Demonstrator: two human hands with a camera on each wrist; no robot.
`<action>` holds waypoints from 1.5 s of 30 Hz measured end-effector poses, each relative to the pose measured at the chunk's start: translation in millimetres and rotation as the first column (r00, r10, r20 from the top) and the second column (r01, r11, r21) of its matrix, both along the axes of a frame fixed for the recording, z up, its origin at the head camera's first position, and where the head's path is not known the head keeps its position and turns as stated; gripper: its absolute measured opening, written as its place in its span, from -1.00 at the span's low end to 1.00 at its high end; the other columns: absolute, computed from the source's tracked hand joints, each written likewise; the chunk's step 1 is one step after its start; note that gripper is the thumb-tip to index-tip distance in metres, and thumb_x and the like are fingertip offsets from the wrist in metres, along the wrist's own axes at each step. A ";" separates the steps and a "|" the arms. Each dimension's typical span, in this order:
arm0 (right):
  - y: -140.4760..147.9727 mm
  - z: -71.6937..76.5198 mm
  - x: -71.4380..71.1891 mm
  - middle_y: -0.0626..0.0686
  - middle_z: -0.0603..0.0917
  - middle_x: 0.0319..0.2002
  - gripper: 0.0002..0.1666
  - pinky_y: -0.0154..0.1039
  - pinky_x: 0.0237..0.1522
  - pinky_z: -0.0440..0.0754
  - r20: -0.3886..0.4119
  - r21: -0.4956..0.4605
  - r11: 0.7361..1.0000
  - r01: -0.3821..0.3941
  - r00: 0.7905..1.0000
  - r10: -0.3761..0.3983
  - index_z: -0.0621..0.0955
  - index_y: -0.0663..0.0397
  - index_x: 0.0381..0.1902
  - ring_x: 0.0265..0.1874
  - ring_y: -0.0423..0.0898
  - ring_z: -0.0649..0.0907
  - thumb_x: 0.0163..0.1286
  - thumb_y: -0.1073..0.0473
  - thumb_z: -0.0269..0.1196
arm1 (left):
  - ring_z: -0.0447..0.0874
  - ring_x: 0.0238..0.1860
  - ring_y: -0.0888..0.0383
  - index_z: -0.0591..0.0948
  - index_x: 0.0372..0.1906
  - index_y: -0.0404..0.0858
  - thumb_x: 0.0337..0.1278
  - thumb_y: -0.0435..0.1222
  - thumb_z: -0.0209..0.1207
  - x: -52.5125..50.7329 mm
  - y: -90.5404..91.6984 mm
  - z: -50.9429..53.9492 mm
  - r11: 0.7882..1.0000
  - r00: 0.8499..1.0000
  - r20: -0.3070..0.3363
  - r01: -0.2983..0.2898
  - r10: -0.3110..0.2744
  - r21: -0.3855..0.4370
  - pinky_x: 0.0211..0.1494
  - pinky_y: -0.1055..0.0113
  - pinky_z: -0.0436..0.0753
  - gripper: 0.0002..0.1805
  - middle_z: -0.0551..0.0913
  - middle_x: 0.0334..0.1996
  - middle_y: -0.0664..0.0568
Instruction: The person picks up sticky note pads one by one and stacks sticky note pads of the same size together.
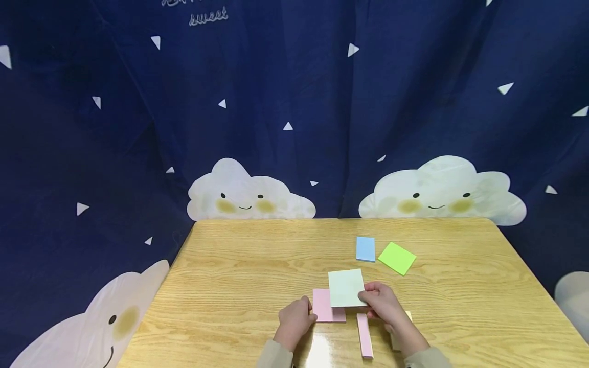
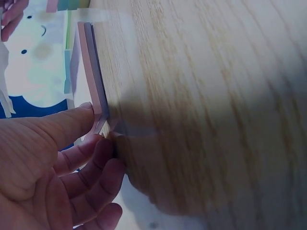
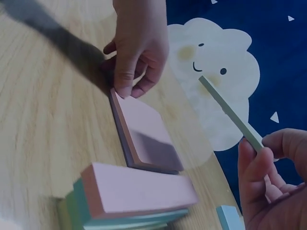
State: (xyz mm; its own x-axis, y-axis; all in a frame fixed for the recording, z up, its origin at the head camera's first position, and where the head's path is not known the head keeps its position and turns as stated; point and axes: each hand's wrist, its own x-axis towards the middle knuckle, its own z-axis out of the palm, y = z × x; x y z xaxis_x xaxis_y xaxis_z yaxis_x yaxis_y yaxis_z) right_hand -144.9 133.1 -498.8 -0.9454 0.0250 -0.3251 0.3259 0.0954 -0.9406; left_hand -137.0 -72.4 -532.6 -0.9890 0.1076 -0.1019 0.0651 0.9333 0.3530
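My left hand pinches the near-left corner of a square pink sticky-note pad lying on the table; in the left wrist view its thumb is on the pad's edge. A darker layer shows beneath the pink in the right wrist view. My right hand holds a pale green-white square pad by its right edge, thumb on top. This pad is raised above the pink one and hides part of it. Seen edge-on in the right wrist view, the pale pad looks thin and tilted.
A narrow pink pad, with teal and yellow-green layers under it in the right wrist view, lies between the hands. A cream piece is partly behind my right forearm. Farther back lie a blue pad and a lime-green pad.
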 end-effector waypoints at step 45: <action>-38.1 -12.8 0.6 0.11 0.42 -0.54 -0.66 -0.48 -0.78 0.38 0.068 0.017 0.999 -0.051 0.996 0.050 0.36 0.44 -0.23 -0.77 -0.24 0.42 -0.02 0.41 0.12 | 0.46 -0.56 0.18 0.41 -0.50 -0.13 -0.10 -0.20 0.26 0.3 -0.6 1.3 1.000 1.000 0.013 -0.004 0.004 -0.005 -0.49 0.21 0.40 -0.78 0.44 -0.62 0.13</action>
State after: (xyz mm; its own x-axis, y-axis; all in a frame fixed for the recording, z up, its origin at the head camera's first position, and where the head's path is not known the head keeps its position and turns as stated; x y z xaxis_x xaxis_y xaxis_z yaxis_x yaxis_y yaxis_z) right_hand -144.4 94.9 -511.6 -0.9214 -0.0153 -0.3883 0.3832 0.1311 -0.9143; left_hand -136.7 -72.9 -531.3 -0.9880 0.1030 -0.1151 0.0568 0.9353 0.3491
